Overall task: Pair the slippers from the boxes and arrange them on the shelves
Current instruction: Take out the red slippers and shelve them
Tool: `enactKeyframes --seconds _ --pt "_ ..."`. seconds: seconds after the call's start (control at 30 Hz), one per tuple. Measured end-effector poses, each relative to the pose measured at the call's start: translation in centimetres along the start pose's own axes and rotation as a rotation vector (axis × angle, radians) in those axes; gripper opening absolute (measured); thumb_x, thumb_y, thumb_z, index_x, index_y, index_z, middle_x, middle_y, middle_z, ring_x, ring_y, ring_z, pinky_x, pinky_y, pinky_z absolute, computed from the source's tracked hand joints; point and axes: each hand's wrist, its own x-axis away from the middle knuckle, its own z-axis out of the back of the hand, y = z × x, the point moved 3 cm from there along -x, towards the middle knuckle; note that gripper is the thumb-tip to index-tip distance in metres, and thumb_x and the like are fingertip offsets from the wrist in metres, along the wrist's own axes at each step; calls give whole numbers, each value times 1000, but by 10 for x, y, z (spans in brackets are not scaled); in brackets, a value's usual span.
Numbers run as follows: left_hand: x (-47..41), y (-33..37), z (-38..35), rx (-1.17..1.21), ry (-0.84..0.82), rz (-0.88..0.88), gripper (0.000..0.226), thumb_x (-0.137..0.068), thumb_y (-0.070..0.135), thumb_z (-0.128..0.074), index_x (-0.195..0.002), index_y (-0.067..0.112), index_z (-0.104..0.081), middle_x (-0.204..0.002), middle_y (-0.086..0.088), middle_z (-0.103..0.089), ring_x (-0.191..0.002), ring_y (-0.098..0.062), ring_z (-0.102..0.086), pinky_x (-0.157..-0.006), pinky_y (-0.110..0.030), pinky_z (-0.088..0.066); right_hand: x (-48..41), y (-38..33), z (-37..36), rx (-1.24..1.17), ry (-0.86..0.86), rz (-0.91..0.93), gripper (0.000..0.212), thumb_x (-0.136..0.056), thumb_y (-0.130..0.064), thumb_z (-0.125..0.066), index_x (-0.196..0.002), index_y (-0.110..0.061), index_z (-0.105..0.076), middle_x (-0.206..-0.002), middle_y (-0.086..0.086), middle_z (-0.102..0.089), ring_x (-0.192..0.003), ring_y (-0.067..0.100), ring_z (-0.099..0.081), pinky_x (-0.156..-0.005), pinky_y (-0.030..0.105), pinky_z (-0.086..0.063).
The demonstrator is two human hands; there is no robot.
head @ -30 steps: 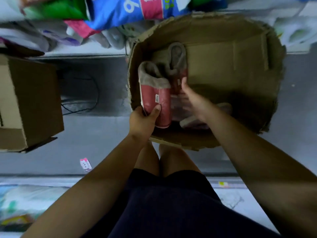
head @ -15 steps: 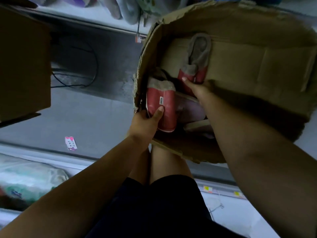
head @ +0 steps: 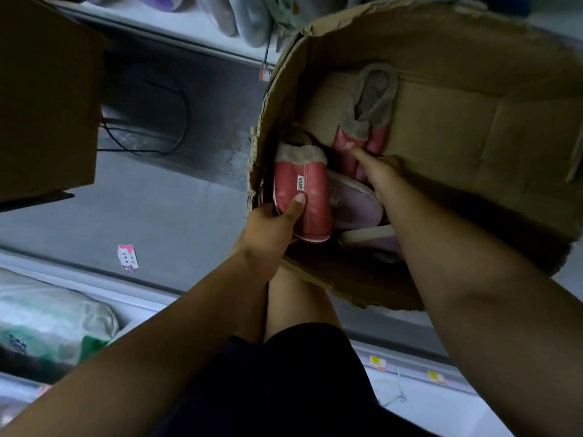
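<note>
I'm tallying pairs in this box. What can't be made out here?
Head view throughout:
1. Whether the right hand has a grip on the far red slipper: its fingers are hidden behind it.
2. How many pale pink slippers: the right forearm covers them.
3. The left hand fingers: under the near red slipper.
4. The floor tag print: too small.

A shop aisle: yellow price tags (head: 377, 363) on a shelf edge (head: 407, 370) nearer than the left hand (head: 268, 228), bagged goods (head: 47, 316) shelved to its left, another stocked shelf (head: 189, 29) beyond it.
</note>
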Motion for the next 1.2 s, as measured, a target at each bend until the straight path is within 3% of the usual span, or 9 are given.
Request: enactKeyframes --seconds 0.13,0.2,0.3,0.5,0.6,0.73,0.87,1.0,1.2 --pt "17 -6 -5 91 -2 15 33 -91 37 -73 -114 14 -67 -110 -5 -75 -100 -23 -74 -93 -43 -59 -16 15 13 -113 93 20 110 -20 -96 -70 -101 -22 -75 -94 2 -76 -77 23 -71 -77 37 -58" --pt "29 -8 -6 134 9 43 32 -90 35 -73 -111 12 -66 -112 -8 -74 -101 -25 -73 -93 -43 -59 21 2 31 -202 155 58 103 -43 -91 -71 -118 -20 -68 -106 -2 -68 -88 20 -66 -79 33 -53" --pt "53 -10 -9 234 20 64 23 -92 27 -72 -104 9 -65 -113 -13 -72 -103 -28 -72 -87 -40 -60 59 -3 57 -351 175 92 57 -77 -55 -78 -119 -17 -68 -105 -6 -64 -87 14 -60 -75 27 -46" --pt "118 -5 -4 337 -32 20 32 -94 21 -70 -116 -2 -64 -115 -20 -72 -102 -31 -72 -86 -45 -60 145 25 94 -495 -73 173 79 -59 -55 -86 -128 -23 -65 -120 -3 -71 -101 14 -68 -84 30 -54" --pt "155 1 8 343 -35 -25 34 -94 23 -69 -117 -1 -64 -114 -20 -72 -98 -30 -72 -77 -40 -61 206 39 106 -458 -128 235 85 -45 -64 -88 -118 -25 -70 -110 -7 -75 -100 15 -71 -92 36 -55" --pt "196 1 33 371 -134 -78 37 -98 23 -64 -122 -4 -61 -114 -19 -73 -104 -28 -72 -94 -43 -57 289 59 106 -406 -236 320 52 -69 -53 -84 -110 -24 -71 -105 -3 -77 -98 16 -73 -89 36 -57" --pt "232 -1 66 310 -253 -143 38 -98 26 -62 -118 -7 -65 -106 -17 -76 -96 -21 -75 -87 -32 -60 356 66 90 -443 -254 365 26 -82 -35 -80 -103 -24 -70 -93 -10 -78 -83 4 -74 -67 18 -55" --pt "262 -1 114 321 -266 -282 38 -96 25 -62 -124 0 -61 -100 -11 -77 -83 -15 -75 -74 -25 -60 412 57 66 -446 -317 452 60 -69 -40 -84 -120 -14 -68 -105 0 -78 -97 14 -74 -79 25 -57" --pt "290 2 220 441 -284 -473 50 -93 23 -64 -141 20 -47 -127 -11 -70 -111 -30 -70 -86 -36 -61 479 13 -10 -423 -350 674 69 -65 -39 -89 -125 -20 -60 -116 2 -74 -109 19 -70 -98 38 -55"
